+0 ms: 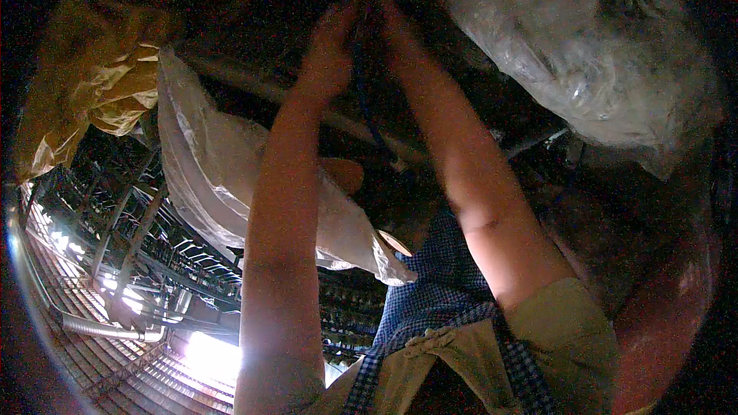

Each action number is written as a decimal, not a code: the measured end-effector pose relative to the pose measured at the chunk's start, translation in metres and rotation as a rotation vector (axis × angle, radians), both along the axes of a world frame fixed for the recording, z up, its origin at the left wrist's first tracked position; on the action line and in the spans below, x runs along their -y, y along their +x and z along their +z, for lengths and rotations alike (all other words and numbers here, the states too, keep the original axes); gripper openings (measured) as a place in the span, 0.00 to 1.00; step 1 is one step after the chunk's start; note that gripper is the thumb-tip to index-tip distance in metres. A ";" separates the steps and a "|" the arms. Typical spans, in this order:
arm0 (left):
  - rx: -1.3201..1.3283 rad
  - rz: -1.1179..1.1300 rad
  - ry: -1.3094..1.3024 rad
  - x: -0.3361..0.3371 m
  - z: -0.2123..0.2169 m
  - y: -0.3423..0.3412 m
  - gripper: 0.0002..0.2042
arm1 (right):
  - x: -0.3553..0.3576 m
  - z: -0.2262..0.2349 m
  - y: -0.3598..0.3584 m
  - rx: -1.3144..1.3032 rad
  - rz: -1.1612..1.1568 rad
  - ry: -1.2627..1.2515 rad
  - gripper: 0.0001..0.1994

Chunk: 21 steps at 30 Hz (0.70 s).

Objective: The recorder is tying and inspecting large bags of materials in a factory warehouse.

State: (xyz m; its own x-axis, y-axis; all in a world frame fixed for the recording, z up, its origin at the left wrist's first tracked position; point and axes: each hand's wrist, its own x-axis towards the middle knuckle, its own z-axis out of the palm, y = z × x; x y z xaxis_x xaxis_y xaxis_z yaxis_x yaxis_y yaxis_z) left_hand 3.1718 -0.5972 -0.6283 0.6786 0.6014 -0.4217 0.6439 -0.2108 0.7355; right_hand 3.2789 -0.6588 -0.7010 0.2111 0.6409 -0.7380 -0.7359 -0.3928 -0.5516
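Observation:
Both my arms stretch up to the dark top middle, where my left hand (330, 42) and my right hand (400, 34) come together. Their fingers look closed and meet around the upper end of a thin dark blue cord (363, 84). From between the hands the cord hangs down past a dim horizontal bar (338, 119). The fingertips and the cord's top end are mostly lost in shadow. Beside my left forearm hangs a whitish plastic sheet (211, 150), its lower tip near the checked blue apron (438, 261).
A large clear plastic bag (584, 54) bulges at the upper right. Yellowish-brown crumpled wrapping (115, 84) hangs at the upper left. Metal framework (138, 230) and a corrugated wall (108, 361) with bright openings show at the lower left. Reddish material (669, 330) lies at the lower right.

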 end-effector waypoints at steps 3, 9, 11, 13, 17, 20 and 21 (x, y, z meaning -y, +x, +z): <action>-0.038 -0.108 0.268 -0.007 0.001 0.008 0.26 | 0.012 0.023 -0.002 0.052 0.094 0.018 0.32; 0.052 -0.030 0.153 -0.003 0.005 0.010 0.27 | -0.004 0.023 -0.009 0.291 0.094 -0.061 0.33; 0.068 -0.063 0.135 0.000 0.011 0.009 0.26 | -0.022 0.007 -0.001 0.374 0.020 -0.056 0.32; 0.101 -0.118 0.128 -0.001 0.017 0.009 0.25 | -0.035 -0.004 0.009 0.386 -0.028 -0.051 0.30; 0.157 0.078 -0.128 -0.017 0.022 0.007 0.21 | -0.032 0.007 0.017 0.029 -0.095 0.013 0.26; 0.159 0.533 -0.577 -0.020 0.019 0.004 0.19 | -0.008 0.025 0.011 -0.319 -0.054 0.197 0.24; 0.209 0.689 -0.723 -0.012 0.015 0.006 0.19 | -0.004 0.026 0.010 -0.394 -0.045 0.242 0.23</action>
State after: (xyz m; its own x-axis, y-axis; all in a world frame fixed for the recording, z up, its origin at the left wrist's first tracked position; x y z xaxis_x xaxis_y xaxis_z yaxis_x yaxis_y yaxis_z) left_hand 3.1777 -0.5850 -0.6137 0.3829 0.5371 -0.7516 0.3014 0.6964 0.6513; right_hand 3.2887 -0.6552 -0.6749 -0.0239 0.8014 -0.5977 -0.9209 -0.2504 -0.2988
